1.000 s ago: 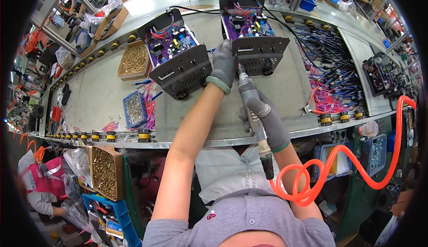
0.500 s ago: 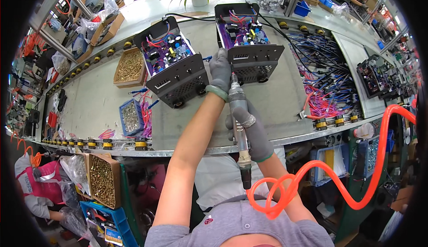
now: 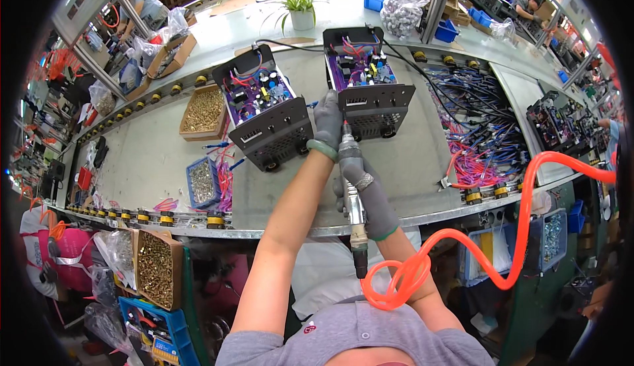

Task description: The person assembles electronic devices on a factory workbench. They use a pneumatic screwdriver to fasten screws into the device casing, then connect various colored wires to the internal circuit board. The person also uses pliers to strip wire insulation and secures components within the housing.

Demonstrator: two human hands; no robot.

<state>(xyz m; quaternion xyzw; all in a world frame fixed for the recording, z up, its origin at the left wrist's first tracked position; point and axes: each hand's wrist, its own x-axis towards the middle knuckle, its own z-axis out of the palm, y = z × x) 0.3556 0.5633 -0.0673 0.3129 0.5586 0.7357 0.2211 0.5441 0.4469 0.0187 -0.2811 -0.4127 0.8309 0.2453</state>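
In my right hand [image 3: 362,191], gloved in grey, is an air screwdriver [image 3: 354,211] with a silver body. Its bit points away from me at the lower left front of the right-hand black metal unit [image 3: 376,98]. My left hand [image 3: 327,125], also gloved, is closed at that unit's left front corner, beside the bit; what its fingers pinch is hidden. On the left stands a similar unit [image 3: 272,131], open-topped, with a purple circuit board [image 3: 254,94] and coloured wires. A coiled orange hose [image 3: 403,280] hangs near the screwdriver's rear end.
Left of the units are a cardboard box of brass-coloured parts [image 3: 203,111] and a blue bin of silvery parts [image 3: 203,182]. Bundled cables [image 3: 472,108] lie to the right. A potted plant [image 3: 302,17] stands at the back. Rollers [image 3: 215,220] line the bench edge.
The bench and both units sit slightly lower in the picture as the view shifts. Both hands and the screwdriver keep their place at the right-hand unit. The orange hose has swung a little.
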